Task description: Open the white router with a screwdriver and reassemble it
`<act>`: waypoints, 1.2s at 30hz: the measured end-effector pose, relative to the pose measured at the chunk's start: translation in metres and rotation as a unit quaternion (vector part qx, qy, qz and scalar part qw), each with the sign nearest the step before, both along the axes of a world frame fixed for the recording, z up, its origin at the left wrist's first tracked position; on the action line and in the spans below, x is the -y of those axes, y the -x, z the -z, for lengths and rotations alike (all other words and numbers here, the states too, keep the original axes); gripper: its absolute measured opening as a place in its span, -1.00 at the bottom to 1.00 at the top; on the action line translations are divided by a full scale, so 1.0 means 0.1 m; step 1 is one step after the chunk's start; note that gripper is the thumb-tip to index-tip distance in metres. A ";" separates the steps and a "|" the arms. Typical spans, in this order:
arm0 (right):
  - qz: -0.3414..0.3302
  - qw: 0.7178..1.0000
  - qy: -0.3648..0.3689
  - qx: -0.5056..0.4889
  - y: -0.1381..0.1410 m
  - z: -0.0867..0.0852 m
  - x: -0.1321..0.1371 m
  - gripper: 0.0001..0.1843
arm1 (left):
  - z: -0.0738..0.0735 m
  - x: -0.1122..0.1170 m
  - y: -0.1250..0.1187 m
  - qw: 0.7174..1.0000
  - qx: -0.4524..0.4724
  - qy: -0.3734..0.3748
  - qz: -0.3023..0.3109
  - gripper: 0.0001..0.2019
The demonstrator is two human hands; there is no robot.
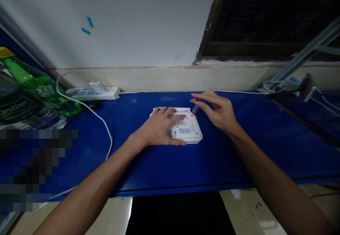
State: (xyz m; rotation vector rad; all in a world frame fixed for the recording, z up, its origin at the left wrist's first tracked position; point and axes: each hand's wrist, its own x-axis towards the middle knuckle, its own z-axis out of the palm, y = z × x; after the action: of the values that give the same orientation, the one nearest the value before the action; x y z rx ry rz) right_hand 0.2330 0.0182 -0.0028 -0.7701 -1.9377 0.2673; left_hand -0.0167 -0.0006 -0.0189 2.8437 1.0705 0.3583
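A white vented box, like a router turned upside down (187, 130), lies on the blue table top (164, 164). My left hand (159, 127) rests flat on its left half, fingers stretched across the vents. My right hand (216, 111) hovers at the box's far right corner and pinches a small screwdriver with a red and clear handle (196, 107), its tip down on the box.
A white power strip (95, 92) with a plugged adapter and a white cable (106, 129) lies at the back left. Green and clear plastic bottles (32, 90) stand at the left. More cables and a plug (305, 86) sit at the back right by a metal rail.
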 end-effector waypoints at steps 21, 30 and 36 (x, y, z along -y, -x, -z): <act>0.013 1.000 0.007 0.025 -0.01 0.01 0.00 -0.63 | 0.01 0.00 0.00 1.000 0.009 0.003 0.003 -0.07; 0.064 0.998 -0.023 0.012 -0.02 0.02 -0.02 -0.76 | 0.00 0.01 0.00 1.000 0.004 0.000 0.003 -0.06; -0.009 0.999 0.033 0.024 0.01 0.00 0.03 -0.60 | 0.00 0.00 -0.01 1.000 0.004 0.006 0.001 -0.07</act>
State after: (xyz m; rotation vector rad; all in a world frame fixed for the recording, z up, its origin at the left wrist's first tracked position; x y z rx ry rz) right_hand 0.2320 0.0157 -0.0025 -0.8089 -1.9895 0.3268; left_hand -0.0161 -0.0008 -0.0184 2.8294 1.0659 0.3620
